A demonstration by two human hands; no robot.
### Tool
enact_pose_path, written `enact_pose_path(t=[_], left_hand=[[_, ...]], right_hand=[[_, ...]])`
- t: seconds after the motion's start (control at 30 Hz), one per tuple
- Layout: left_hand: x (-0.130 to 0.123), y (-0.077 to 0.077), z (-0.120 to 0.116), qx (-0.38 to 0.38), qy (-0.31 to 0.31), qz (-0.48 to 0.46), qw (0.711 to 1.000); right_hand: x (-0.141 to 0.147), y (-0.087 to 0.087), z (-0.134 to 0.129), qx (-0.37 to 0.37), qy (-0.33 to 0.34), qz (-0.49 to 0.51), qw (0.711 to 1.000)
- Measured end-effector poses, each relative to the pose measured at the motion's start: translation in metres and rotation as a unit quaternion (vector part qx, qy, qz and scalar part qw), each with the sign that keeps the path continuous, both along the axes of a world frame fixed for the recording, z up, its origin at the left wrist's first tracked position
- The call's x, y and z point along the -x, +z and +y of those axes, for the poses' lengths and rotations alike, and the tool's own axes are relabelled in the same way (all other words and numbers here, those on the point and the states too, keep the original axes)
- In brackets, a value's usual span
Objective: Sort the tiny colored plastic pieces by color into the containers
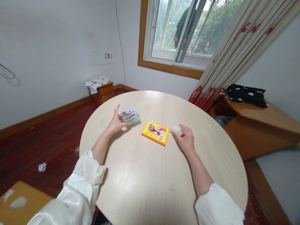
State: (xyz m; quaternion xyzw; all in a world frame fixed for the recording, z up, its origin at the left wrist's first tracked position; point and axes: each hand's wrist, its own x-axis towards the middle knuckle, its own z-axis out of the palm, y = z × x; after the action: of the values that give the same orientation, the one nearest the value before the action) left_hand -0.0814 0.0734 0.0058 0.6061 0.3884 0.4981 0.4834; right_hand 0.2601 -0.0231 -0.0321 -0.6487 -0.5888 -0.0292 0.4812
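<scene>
On the round pale wooden table (145, 175) lies a flat yellow box (155, 133) with printed pictures on its top. To its left, my left hand (116, 122) grips a clear plastic container (130, 114) by its side; brownish and bluish contents show through it. Right of the yellow box, my right hand (186, 137) has its thumb and fingers around a smaller clear plastic box (177, 128). What that small box holds is too small to tell.
A small wooden cabinet (106, 91) with papers stands behind the table at the left. At the right, a wooden desk (276, 115) bears a dark patterned cloth (247, 94). A long curtain (225, 59) hangs beside the window. A wooden surface (23, 203) shows at the lower left.
</scene>
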Motion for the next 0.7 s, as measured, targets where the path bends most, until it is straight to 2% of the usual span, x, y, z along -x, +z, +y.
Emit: enact_pose_path(t=[0.3, 0.7], left_hand=[[-0.041, 0.004, -0.027, -0.007, -0.148, 0.043, 0.988], [-0.068, -0.005, -0.025, -0.006, -0.233, 0.003, 0.972]], right_hand=[[0.000, -0.001, 0.001, 0.011, -0.003, 0.006, 1.000], [0.003, 0.001, 0.001, 0.016, -0.009, 0.030, 0.999]])
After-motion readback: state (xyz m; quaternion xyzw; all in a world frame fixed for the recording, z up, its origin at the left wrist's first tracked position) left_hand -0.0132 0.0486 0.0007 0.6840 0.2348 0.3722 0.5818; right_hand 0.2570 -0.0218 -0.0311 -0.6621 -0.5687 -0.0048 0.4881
